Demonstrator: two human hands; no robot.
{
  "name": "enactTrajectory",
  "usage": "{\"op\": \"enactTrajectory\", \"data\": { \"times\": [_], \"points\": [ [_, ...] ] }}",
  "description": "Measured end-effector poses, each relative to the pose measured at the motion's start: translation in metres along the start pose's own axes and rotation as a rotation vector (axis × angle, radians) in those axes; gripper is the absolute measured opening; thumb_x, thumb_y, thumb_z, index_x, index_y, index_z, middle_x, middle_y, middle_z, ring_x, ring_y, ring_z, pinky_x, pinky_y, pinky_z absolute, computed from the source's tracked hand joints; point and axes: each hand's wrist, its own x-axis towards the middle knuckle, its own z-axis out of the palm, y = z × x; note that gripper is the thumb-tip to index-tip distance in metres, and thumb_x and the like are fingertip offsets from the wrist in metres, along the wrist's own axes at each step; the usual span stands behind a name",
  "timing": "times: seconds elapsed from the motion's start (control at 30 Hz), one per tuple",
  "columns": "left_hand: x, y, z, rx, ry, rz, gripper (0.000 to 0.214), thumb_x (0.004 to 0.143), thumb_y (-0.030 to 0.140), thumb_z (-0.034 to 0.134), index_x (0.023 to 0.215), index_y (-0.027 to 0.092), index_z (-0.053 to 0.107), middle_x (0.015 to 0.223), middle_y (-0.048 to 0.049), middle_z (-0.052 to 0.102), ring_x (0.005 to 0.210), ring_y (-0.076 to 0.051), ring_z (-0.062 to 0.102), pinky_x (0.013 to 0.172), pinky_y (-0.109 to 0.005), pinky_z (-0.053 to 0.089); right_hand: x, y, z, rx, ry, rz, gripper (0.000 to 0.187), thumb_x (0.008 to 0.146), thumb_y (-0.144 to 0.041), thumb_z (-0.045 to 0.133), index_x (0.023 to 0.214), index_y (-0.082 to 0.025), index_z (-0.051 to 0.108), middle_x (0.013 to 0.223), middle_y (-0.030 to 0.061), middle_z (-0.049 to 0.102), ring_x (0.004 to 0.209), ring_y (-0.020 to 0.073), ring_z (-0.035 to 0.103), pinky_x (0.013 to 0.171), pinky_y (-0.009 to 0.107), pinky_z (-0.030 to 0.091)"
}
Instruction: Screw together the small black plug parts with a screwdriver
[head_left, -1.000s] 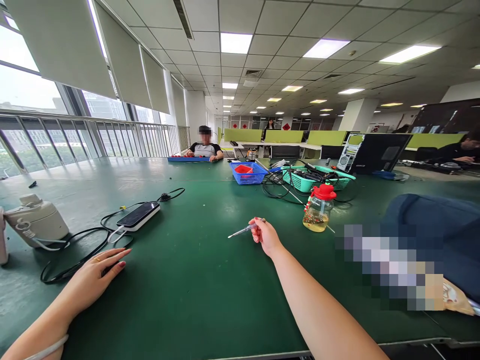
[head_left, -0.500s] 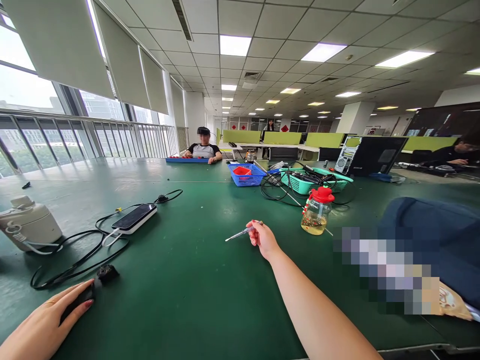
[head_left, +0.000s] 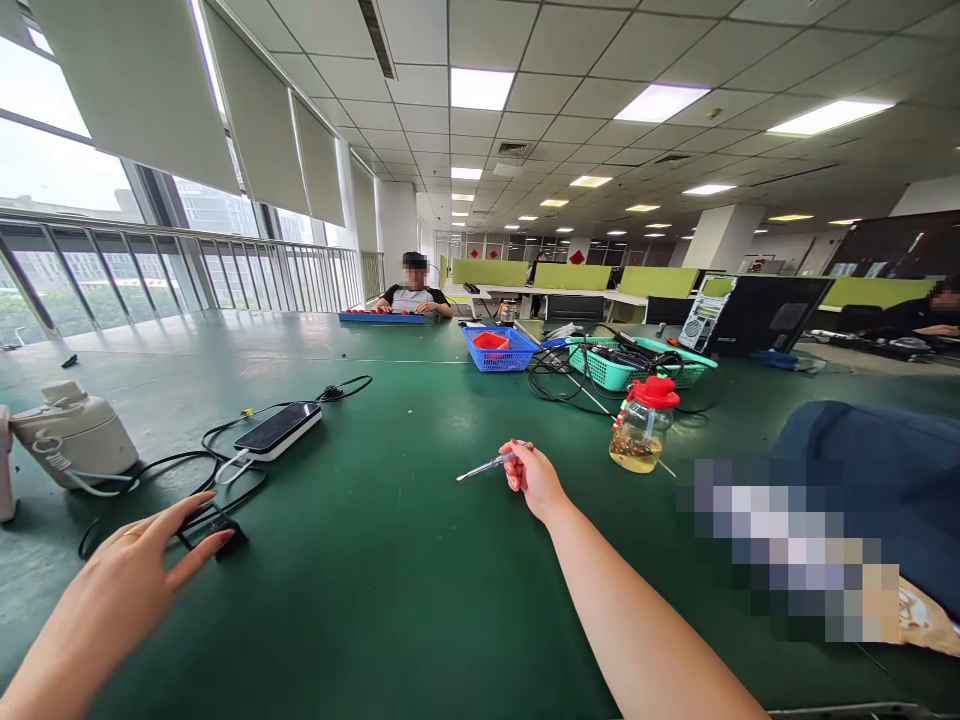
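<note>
Green table [head_left: 390, 600] bears phone [head_left: 277, 428], black cable [head_left: 161, 462], jar [head_left: 643, 432], blue basket [head_left: 499, 353].

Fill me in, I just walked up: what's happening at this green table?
The person's right hand holds a slim screwdriver over the green table. The left hand is open, at or just touching a small black plug on a black cable. A phone lies close by, a red-lidded jar to the right.

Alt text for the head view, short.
The person's right hand holds a thin screwdriver over a green table, while the open left hand reaches for a small black plug on a cable. A red-lidded jar stands nearby.
</note>
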Motion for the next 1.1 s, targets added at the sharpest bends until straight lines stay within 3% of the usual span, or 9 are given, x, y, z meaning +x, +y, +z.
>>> {"op": "enactTrajectory", "data": {
  "times": [0.13, 0.27, 0.53, 0.67, 1.1],
  "points": [
    [0.006, 0.026, -0.005, 0.107, -0.086, 0.0, 0.073, 0.075, 0.068, 0.033, 0.122, 0.019, 0.059, 0.091, -0.0118, 0.071, 0.091, -0.033, 0.064, 0.081, -0.043, 0.05, -0.001, 0.0, 0.0, 0.003, 0.0, -0.004, 0.033, 0.068, -0.05, 0.07, 0.071, -0.018, 0.061, 0.049, -0.0044, 0.05, 0.037, 0.0072, 0.038, 0.037, 0.023, 0.027],
    [0.003, 0.036, -0.003, 0.145, -0.122, 0.009, 0.072, 0.074, 0.063, 0.032, 0.117, 0.014, 0.063, 0.092, -0.0135, 0.072, 0.092, -0.033, 0.065, 0.084, -0.042, 0.049, 0.0, 0.0, 0.0, 0.006, -0.004, -0.007, 0.033, 0.068, -0.05, 0.07, 0.071, -0.018, 0.062, 0.048, -0.0045, 0.05, 0.037, 0.007, 0.038, 0.037, 0.023, 0.027],
    [0.004, 0.019, 0.007, 0.085, -0.069, 0.059, 0.068, 0.076, 0.059, 0.031, 0.117, 0.015, 0.063, 0.108, -0.013, 0.071, 0.102, -0.032, 0.064, 0.092, -0.042, 0.047, 0.001, 0.001, 0.0, 0.012, -0.007, -0.004, 0.034, 0.069, -0.05, 0.07, 0.071, -0.017, 0.062, 0.048, -0.005, 0.05, 0.037, 0.0061, 0.038, 0.037, 0.022, 0.027],
    [0.003, 0.008, 0.012, 0.05, -0.122, 0.124, 0.058, 0.078, 0.052, 0.035, 0.115, 0.016, 0.063, 0.116, -0.0106, 0.069, 0.107, -0.03, 0.063, 0.095, -0.041, 0.047, 0.001, 0.001, 0.0, 0.011, -0.007, -0.003, 0.034, 0.068, -0.05, 0.07, 0.071, -0.017, 0.062, 0.048, -0.0052, 0.05, 0.037, 0.006, 0.038, 0.037, 0.021, 0.027],
    [0.002, 0.015, 0.011, 0.015, -0.107, 0.067, 0.046, 0.077, 0.049, 0.036, 0.108, 0.028, 0.064, 0.111, -0.0011, 0.071, 0.107, -0.027, 0.063, 0.094, -0.04, 0.048, 0.001, 0.001, 0.0, 0.014, -0.016, -0.01, 0.034, 0.068, -0.05, 0.07, 0.072, -0.017, 0.062, 0.048, -0.0051, 0.051, 0.037, 0.0061, 0.038, 0.037, 0.021, 0.028]
  ]
}}
